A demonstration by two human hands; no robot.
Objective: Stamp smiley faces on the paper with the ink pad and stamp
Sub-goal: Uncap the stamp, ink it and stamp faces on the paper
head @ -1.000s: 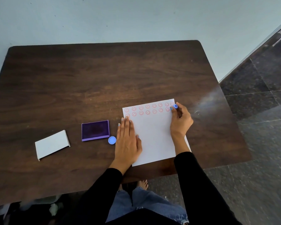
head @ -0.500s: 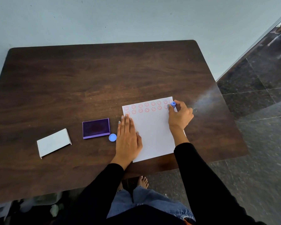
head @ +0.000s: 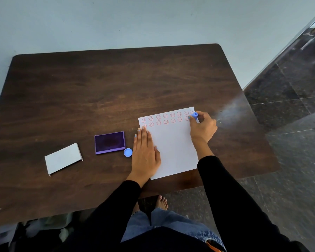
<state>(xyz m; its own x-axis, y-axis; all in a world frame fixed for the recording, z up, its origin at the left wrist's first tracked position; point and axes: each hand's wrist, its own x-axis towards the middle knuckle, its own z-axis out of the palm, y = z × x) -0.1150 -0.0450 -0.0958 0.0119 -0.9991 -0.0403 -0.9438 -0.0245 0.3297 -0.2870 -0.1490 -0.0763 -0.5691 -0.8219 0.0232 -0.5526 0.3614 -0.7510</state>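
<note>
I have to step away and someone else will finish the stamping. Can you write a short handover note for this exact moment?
Left hand: flat, palm down on the left edge of the white paper sheet, holding it in place.
Right hand: pinching the small blue stamp at the paper's far right corner, end of the second row.
Open purple ink pad sits left of the paper, a round blue cap beside it, and a white cardboard lid farther left on the dark wooden table.
Done: two rows of red smiley faces across the top, plus one below.
Left: the blank rest of the sheet.
</note>
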